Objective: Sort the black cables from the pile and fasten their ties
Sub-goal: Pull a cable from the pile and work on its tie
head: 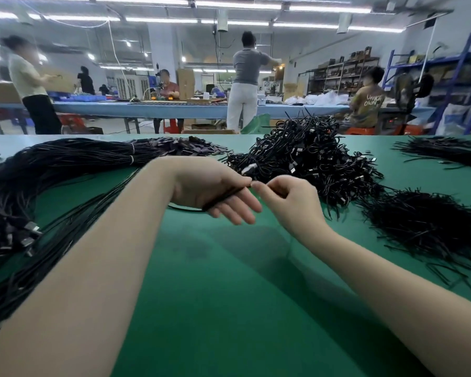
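Observation:
My left hand (212,191) holds a coiled black cable (220,198) across its palm, thumb pressed on the bundle's end and the other fingers stretched out below it. My right hand (286,200) pinches the same end of the cable at its fingertips, touching the left thumb. Both hands hover over the green table (229,281). Behind them lies a pile of tied black cables (305,159). Long straight black cables (52,170) in banded bunches stretch across the left side. A heap of black ties (424,227) lies to the right.
Another bunch of black cables (443,151) lies at the far right of the table. Beyond the table's far edge several people stand or sit at a long blue workbench (158,108). Blue shelving (452,77) stands at the right.

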The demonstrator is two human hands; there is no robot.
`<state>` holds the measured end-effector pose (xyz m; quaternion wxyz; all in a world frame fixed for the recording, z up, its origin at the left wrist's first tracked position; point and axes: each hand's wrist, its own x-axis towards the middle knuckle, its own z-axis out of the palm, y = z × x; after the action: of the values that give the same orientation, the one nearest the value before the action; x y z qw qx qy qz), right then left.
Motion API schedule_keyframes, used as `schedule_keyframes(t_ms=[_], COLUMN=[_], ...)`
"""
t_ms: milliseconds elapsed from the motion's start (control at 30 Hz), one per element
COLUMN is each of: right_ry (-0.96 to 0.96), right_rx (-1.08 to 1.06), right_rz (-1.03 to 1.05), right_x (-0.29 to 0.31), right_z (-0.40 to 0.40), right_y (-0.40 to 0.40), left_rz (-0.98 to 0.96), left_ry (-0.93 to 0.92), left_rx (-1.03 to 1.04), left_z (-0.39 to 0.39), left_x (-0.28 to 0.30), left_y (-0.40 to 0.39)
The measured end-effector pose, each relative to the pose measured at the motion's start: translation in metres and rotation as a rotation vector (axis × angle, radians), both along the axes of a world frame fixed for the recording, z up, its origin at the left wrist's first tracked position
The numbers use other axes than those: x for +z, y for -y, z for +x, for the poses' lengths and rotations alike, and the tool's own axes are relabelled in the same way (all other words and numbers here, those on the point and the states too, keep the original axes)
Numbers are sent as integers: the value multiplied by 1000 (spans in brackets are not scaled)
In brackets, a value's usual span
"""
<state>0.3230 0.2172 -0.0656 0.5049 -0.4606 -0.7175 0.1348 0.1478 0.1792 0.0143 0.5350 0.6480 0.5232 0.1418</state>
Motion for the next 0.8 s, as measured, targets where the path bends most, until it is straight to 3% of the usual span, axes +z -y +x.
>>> schedule_keyframes(t_ms=[133, 267, 367, 433, 533, 667, 700, 733, 800], right_ry=[-55, -56, -11, 0, 7, -119, -121, -105, -93], right_rx=[91, 349, 509, 457, 226, 21, 26, 46, 128], right_rz=[109, -52, -326, -431, -392, -100, -37, 8, 35], right_x=[1, -9, -19, -20, -11, 9, 15, 20, 24], right_z=[-15, -15, -9, -4, 4, 12, 9, 4, -10], right_y=[15, 14, 8, 3, -7, -7, -3, 2, 11], left_rz=[203, 445, 387, 318, 263, 170, 160, 180, 253], left_ry=[256, 465, 974, 1110, 882, 61, -61, -100, 72], left_rx=[388, 562, 507, 367, 166, 42, 62, 103, 248], left_z=[13, 16, 6, -5, -13, 0, 7, 13, 21], left_x=[-6, 0, 14, 22, 22, 6, 0, -4, -10], left_y=[-16, -22, -15, -7, -1, -2, -4, -6, -13])
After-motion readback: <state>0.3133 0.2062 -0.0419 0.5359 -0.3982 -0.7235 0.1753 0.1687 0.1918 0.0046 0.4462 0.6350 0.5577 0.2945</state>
